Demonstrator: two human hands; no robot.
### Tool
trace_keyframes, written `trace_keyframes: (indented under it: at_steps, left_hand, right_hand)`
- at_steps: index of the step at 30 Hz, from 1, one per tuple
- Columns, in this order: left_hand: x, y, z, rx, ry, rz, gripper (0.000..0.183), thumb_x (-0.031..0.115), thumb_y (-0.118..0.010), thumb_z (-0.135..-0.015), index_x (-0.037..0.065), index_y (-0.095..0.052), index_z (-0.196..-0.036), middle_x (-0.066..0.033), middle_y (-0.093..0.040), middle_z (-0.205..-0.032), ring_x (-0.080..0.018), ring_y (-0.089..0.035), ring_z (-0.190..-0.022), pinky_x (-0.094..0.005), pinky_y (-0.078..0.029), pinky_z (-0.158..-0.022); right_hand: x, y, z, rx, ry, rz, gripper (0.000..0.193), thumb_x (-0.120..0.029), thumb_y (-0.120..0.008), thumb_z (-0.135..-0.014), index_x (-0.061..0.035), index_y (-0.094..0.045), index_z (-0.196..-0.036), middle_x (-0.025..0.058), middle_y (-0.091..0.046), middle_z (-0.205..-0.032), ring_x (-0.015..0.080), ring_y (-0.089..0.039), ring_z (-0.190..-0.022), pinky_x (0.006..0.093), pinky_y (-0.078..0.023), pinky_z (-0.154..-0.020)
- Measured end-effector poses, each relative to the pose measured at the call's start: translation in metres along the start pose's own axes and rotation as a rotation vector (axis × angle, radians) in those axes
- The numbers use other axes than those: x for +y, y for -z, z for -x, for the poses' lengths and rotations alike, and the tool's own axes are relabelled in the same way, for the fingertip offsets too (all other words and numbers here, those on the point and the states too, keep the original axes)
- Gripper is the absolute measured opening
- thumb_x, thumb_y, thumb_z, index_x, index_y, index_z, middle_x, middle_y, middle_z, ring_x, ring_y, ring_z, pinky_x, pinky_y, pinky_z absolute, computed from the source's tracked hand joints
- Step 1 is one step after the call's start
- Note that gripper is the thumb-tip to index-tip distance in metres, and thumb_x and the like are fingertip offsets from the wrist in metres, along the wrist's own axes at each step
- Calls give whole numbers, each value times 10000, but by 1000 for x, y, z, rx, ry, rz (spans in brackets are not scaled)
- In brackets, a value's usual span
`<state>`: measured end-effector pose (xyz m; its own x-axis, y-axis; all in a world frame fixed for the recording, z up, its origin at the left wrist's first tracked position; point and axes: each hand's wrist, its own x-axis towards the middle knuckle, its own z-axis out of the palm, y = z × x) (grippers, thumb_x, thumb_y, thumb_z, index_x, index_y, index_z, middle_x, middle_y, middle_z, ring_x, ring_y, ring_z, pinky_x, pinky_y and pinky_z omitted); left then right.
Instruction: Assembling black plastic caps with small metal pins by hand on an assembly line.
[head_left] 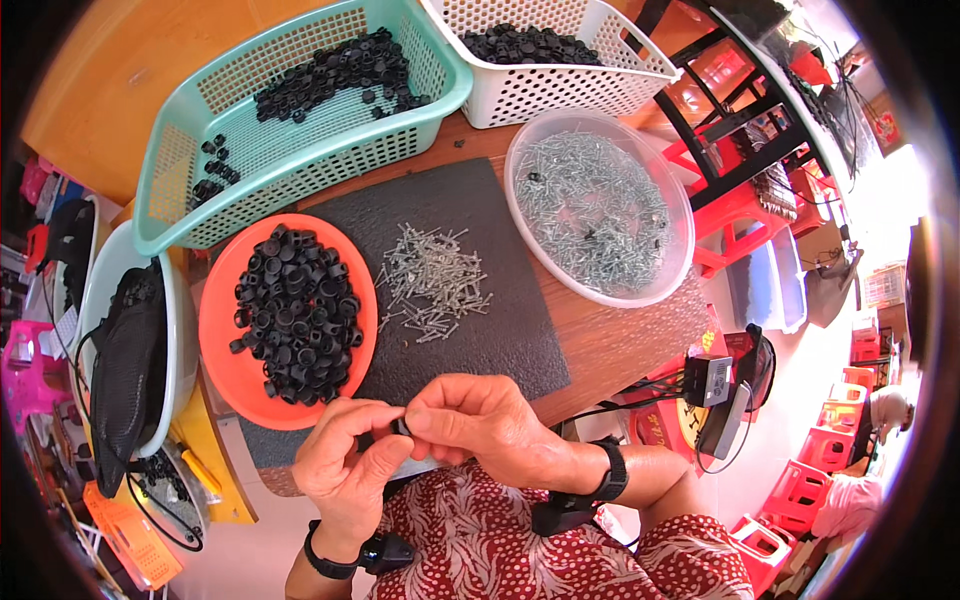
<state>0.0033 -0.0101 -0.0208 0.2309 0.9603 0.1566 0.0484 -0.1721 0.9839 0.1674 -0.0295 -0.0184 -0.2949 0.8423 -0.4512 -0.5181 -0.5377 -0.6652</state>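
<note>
Can't tell qty done, but I've L hand (350,455) & R hand (482,425) grips closed on one blk cap (402,427), prob., just nr-side of orange bowl (216,330), w/ many loose caps (295,310) left inside, loose screws (437,278) to its R.

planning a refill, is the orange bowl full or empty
Partly full: black caps lie heaped in the orange bowl, with bare orange showing around the heap.

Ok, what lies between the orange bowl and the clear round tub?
A pile of silver screws on the dark mat, as the head view shows.
</note>
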Motion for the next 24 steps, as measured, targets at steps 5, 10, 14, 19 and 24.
trace_keyframes:
  at_steps: [5, 10, 14, 19, 24]
  left_hand:
    - [-2, -3, 3, -89, 119, 1, 298, 215, -747, -761, -24, -613, -879, -72, -591, -846, -134, -526, -742, -240, -413, -670]
    - [-13, -4, 2, -104, 94, -18, 287, 185, -762, -744, -29, -616, -867, -75, -590, -824, -111, -515, -672, -221, -405, -605]
    - [-13, -4, 2, -135, 97, -64, 250, 130, -766, -728, -26, -635, -874, -70, -595, -778, -125, -557, -656, -230, -439, -565]
    - [-13, -2, 1, -142, 125, -76, 251, 129, -766, -728, -27, -635, -874, -67, -594, -771, -120, -557, -654, -231, -439, -566]
    - [-14, -6, -1, -90, 109, -63, 279, 215, -785, -712, 0, -647, -825, -16, -568, -731, -59, -459, -596, -196, -298, -507]
  right_hand:
    - [-2, 18, 6, 146, 212, 364, 135, -125, -628, -862, 5, -610, -897, 39, -611, -781, 84, -539, -658, 233, -437, -568]
    - [-29, 51, -4, 454, 883, 1215, 129, 0, -665, -732, -17, -613, -849, 112, -570, -753, 288, -548, -690, 354, -443, -595]
    - [-36, 62, -17, 502, 950, 1471, 129, -11, -669, -696, -39, -590, -794, 101, -500, -733, 294, -500, -719, 380, -425, -601]
    - [-33, 63, -29, 438, 954, 1641, 146, -27, -673, -680, -35, -535, -730, 103, -466, -730, 286, -479, -721, 390, -418, -591]
    - [-38, 59, -31, 346, 899, 1657, 162, -39, -672, -674, -36, -513, -705, 111, -479, -733, 287, -487, -726, 389, -417, -588]
